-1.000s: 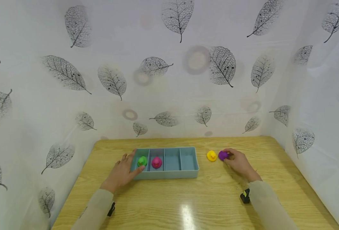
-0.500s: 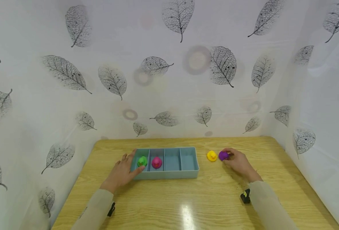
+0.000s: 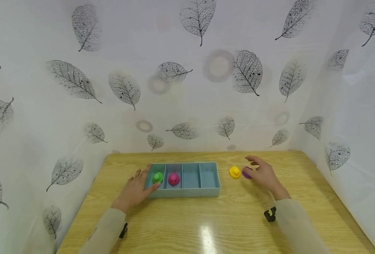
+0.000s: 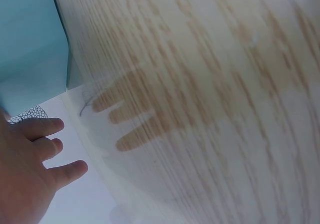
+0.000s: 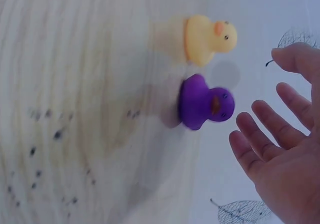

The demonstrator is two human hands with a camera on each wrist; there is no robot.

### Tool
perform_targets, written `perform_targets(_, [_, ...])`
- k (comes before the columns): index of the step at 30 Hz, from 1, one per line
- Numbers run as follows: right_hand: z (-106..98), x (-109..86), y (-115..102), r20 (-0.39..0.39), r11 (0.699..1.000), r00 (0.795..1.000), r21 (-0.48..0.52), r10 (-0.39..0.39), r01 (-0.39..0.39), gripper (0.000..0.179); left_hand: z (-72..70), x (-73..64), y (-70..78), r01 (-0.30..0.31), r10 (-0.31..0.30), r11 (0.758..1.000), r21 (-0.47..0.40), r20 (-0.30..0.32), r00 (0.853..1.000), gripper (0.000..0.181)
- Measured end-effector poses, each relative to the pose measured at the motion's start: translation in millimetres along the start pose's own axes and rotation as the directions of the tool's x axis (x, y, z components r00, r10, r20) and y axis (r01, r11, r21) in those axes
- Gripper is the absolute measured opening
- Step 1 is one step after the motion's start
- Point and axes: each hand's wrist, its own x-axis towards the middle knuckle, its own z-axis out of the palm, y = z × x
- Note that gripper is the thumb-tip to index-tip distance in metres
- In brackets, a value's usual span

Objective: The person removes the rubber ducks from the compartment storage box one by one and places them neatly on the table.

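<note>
A blue-grey tray (image 3: 187,193) with a row of compartments stands on the table. In its leftmost compartment sits a green rubber duck (image 3: 157,177), and a pink rubber duck (image 3: 173,179) sits beside it. My left hand (image 3: 132,190) rests at the tray's left end, thumb over the front rim, fingers fairly straight. To the tray's right, a yellow rubber duck (image 3: 234,172) and a purple rubber duck (image 5: 202,103) stand upright side by side. My right hand (image 3: 265,175) hovers by the purple duck, fingers spread and holding nothing; the right wrist view shows them apart.
The wooden table (image 3: 174,225) runs to a white curtain (image 3: 187,106) with leaf prints behind and at both sides. A small black device (image 3: 270,214) is at the right wrist. Dark specks (image 5: 58,134) mark the table near the right hand.
My right hand has let go of the purple duck; its fingers have lifted and spread. The duck stays beside the yellow one. My left hand and the tray have not moved.
</note>
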Motion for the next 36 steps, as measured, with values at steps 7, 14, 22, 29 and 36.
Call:
perform_targets(7, [5.5, 4.6, -23.9, -0.033, 0.997, 0.997, 0.041, -0.069, 0.07, 0.053, -2.2, -0.3, 1.1, 0.012, -0.012, 1.0, -0.003, 0.013, 1.0, 0.095])
perform_targets(14, [12.0, 8.0, -41.5, -0.027, 0.988, 0.991, 0.081, -0.13, 0.132, 0.052, -1.2, 0.0, 0.6, -0.001, 0.001, 1.0, 0.0, -0.009, 1.0, 0.095])
perform_targets(22, [24.5, 11.5, -63.7, -0.011, 0.974, 0.977, 0.074, -0.212, 0.212, 0.049, -1.3, -0.3, 1.3, -0.009, 0.01, 1.0, 0.016, -0.037, 0.999, 0.095])
perform_targets(29, [40.3, 13.5, -84.2, 0.019, 0.967, 0.971, 0.098, -0.238, 0.235, 0.047, -1.0, -1.0, 0.8, -0.016, 0.017, 0.999, 0.037, -0.052, 0.998, 0.095])
perform_targets(36, [56.7, 15.5, -97.0, 0.049, 0.959, 0.963, 0.121, -0.263, 0.256, 0.048, -2.6, -1.3, 1.7, -0.014, 0.017, 0.998, 0.058, -0.049, 0.999, 0.094])
